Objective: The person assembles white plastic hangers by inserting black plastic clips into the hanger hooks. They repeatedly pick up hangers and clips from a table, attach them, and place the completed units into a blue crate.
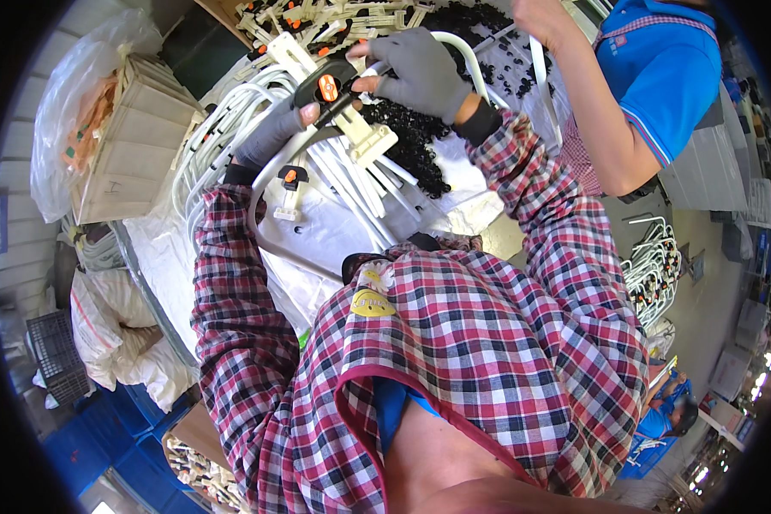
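Grey fingerless gloves cover both my hands. My left hand (274, 135) is closed around a bent white tube (259, 224), its bare thumb pressed near a black plastic fitting with an orange button (326, 87). From the other side, my right hand (424, 75) pinches this fitting between thumb and fingers. A cream plastic bracket (368, 141) sticks out beside the fitting, toward me. Below my left hand, a smaller cream and black clip with an orange part (289, 190) lies on the white-covered table (158, 248). My palms hide part of the tube.
Bundled white tubes (218, 128) and loose straight tubes (351, 184) lie around my hands. Small black parts (407, 141) are heaped beyond them, with cream brackets (377, 17) farther back. A wooden box (133, 141) stands left. A co-worker's arm (600, 103) reaches in at right.
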Tool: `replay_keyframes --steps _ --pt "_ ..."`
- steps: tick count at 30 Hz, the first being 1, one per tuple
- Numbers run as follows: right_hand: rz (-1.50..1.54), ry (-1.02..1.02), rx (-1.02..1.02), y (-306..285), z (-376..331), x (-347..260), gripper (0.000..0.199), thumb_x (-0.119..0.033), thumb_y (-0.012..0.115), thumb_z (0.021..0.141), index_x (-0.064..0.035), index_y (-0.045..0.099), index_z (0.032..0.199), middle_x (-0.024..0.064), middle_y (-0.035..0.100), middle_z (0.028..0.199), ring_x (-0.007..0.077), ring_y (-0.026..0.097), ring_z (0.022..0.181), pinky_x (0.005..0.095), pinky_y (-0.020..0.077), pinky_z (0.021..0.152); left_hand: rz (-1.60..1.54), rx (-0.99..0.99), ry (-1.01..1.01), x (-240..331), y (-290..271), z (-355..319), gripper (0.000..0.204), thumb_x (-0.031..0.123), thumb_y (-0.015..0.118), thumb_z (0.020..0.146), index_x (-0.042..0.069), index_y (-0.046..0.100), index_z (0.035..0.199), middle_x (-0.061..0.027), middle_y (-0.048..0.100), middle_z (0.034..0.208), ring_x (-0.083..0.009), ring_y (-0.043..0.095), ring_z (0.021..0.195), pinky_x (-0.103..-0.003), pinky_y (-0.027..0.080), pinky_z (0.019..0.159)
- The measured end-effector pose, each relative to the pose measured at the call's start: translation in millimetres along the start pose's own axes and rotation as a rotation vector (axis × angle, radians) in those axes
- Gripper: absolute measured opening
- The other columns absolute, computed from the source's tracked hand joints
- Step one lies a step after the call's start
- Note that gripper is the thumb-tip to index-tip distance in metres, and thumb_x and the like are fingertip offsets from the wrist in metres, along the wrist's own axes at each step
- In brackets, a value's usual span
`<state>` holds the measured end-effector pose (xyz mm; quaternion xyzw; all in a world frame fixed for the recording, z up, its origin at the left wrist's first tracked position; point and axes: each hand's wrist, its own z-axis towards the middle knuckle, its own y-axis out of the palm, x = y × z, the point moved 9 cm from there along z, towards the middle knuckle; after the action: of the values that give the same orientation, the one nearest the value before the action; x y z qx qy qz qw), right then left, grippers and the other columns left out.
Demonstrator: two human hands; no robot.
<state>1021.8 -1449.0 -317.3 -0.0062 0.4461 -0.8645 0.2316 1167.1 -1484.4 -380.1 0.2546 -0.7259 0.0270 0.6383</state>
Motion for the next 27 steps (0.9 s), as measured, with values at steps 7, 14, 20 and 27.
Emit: replay_keyframes --steps 7,14,20,27 --pt "0.076 0.211 -0.524 40.9 14.7 28.4 0.049 -0.063 0.063 0.082 -0.0175 0.074 0.096 0.0068 0.07 0.081 0.0274 0.067 0.079 0.0404 0.0489 0.07 0.168 0.116 -0.034 3.4 -22.6 -1.7 0.091 0.047 0.076 0.076 0.001 0.04 0.146 -0.0139 0.051 0.136 -0.0225 0.053 0.121 -0.035 0.042 0.104" --pt "-0.066 0.325 0.143 6.8 -102.7 55.9 0.074 -0.034 0.078 0.082 -0.0059 0.043 0.141 0.0157 0.054 0.137 0.0324 0.053 0.124 0.0409 0.0389 0.107 0.164 0.476 0.142 -48.3 -86.5 -93.6 0.066 0.017 0.072 0.085 0.002 0.043 0.143 -0.0082 0.06 0.112 -0.0132 0.059 0.093 -0.026 0.048 0.083" --pt "-0.172 0.769 0.052 54.7 -297.3 67.7 0.054 -0.009 0.072 0.079 -0.0078 0.052 0.129 0.0136 0.057 0.119 0.0321 0.053 0.113 0.0443 0.0388 0.102 -0.251 0.828 0.389 -110.7 -64.7 -150.5 0.031 0.01 0.053 0.098 0.004 0.051 0.129 -0.0007 0.051 0.076 -0.0074 0.045 0.063 -0.021 0.036 0.058" --pt "0.13 1.237 -0.029 86.7 -412.2 139.3 0.043 -0.025 0.077 0.079 -0.0007 0.057 0.108 0.0158 0.064 0.102 0.0317 0.064 0.095 0.0421 0.0496 0.079 -0.32 0.947 0.473 -124.4 -66.2 -166.9 0.031 0.012 0.052 0.099 0.001 0.054 0.128 -0.0008 0.052 0.08 -0.0091 0.047 0.07 -0.022 0.038 0.066"
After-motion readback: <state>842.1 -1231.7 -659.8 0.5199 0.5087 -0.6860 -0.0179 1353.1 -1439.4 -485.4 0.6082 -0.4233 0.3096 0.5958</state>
